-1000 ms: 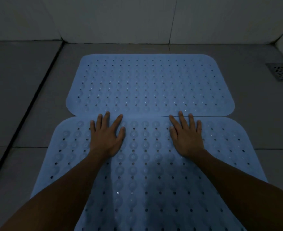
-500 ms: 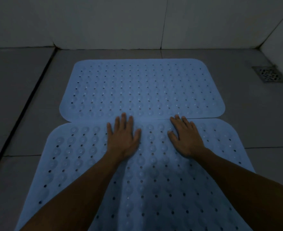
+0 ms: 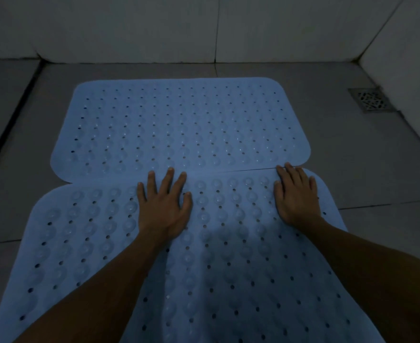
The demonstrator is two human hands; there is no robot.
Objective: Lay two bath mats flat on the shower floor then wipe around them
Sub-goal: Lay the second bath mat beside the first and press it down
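Near mat (image 3: 228, 280) laid flat on floor (image 3: 389, 219), far edge touching far mat (image 3: 179, 125) at seam. Left hand (image 3: 163, 209) pressed on near mat just before seam, fingers straight and spread, nothing gripped. Right hand (image 3: 296, 196) pressed flat at near mat's far right corner, fingers straight, close together, tips at seam. Drain (image 3: 370, 99) seen right of far mat, well apart.

Two blue perforated bath mats (image 3: 179, 125) (image 3: 228, 268) lie flat, edges touching.
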